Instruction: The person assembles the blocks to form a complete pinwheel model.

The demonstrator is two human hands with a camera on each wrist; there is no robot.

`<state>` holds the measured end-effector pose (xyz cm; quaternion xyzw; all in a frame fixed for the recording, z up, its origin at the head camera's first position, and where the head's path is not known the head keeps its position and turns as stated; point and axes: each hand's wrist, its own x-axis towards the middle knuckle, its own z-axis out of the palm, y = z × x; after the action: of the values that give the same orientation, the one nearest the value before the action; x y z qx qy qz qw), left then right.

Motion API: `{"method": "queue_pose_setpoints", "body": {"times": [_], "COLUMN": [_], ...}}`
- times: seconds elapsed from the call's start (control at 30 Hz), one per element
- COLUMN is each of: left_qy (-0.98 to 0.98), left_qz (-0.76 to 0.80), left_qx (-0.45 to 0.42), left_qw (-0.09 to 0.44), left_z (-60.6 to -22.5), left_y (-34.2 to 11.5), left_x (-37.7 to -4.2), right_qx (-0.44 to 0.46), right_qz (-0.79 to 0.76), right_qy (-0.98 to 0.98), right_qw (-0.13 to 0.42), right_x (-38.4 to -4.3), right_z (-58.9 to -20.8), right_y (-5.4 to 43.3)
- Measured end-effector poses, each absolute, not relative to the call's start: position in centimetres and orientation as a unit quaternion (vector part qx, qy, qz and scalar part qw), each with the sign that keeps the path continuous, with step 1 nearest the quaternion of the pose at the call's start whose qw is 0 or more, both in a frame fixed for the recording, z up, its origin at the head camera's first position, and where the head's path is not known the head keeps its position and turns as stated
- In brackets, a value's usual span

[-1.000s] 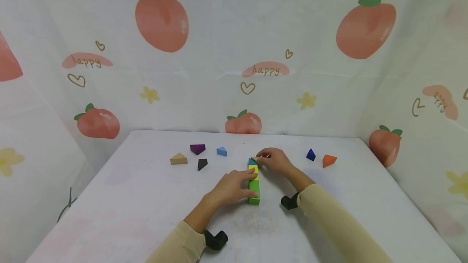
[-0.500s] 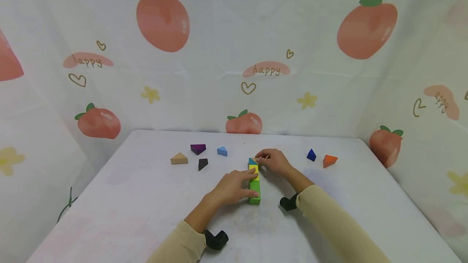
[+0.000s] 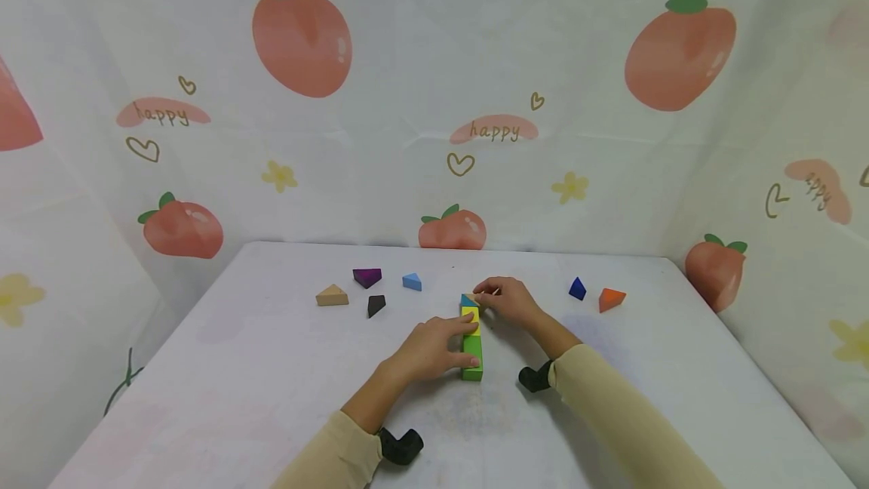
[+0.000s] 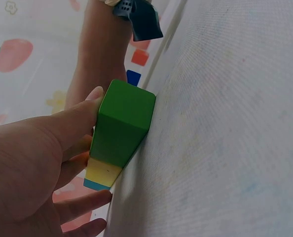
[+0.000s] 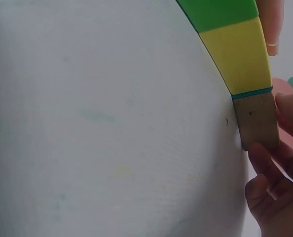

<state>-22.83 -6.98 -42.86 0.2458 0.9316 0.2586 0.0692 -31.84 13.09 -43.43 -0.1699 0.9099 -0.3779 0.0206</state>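
A row of blocks lies end to end on the table: a green block [image 3: 472, 353] nearest, then a yellow block [image 3: 474, 330], then a teal triangular block [image 3: 466, 301] with a natural-wood block [image 5: 257, 121] against it. My left hand [image 3: 428, 349] rests on the row from the left, thumb on the green block and forefinger on the yellow one. At the far end, my right hand [image 3: 511, 302] pinches the wood block, its thumb at the upper side and a fingertip at the end face, as the right wrist view shows.
Left of the row lie a wooden triangle [image 3: 332, 296], a purple block [image 3: 367, 277], a black block [image 3: 376, 306] and a light blue triangle [image 3: 412, 282]. To the right are a dark blue block [image 3: 577, 288] and an orange block [image 3: 612, 299]. A printed curtain hangs behind the white table [image 3: 237, 368].
The right hand has brought the wood block slightly inward against the teal triangle, so the two now sit flush. My left hand has stayed on the row.
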Motion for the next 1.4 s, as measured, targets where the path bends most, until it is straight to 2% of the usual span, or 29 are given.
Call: {"method": "queue_pose_setpoints", "body": {"times": [0.27,0.67,1.07,1.23,1.4], "left_qy": [0.931,0.931,0.930,0.930,0.930], "left_qz": [0.259,0.267,0.270,0.271,0.268], "left_qx": [0.247,0.235,0.235,0.235,0.237], "left_qw": [0.067,0.083,0.082,0.081,0.080], "left_z": [-42.9,-43.0,-43.1,-43.0,-43.0], "left_y": [-7.0,-6.9,-7.0,-7.0,-6.9], "left_x": [-22.8,-23.0,-22.9,-22.8,-22.7], "right_qx": [-0.149,-0.128,-0.150,-0.129,-0.085], "right_qz": [-0.368,-0.339,-0.255,-0.186,-0.150], "right_qy": [0.918,0.932,0.947,0.960,0.971], "right_qw": [0.022,-0.015,-0.122,-0.163,-0.165], "right_x": [-32.3,-32.6,-32.5,-32.6,-32.6], "right_z": [-42.6,-40.3,-39.8,-40.0,-40.2], "right_y": [13.9,16.8,21.1,22.8,24.3]}}
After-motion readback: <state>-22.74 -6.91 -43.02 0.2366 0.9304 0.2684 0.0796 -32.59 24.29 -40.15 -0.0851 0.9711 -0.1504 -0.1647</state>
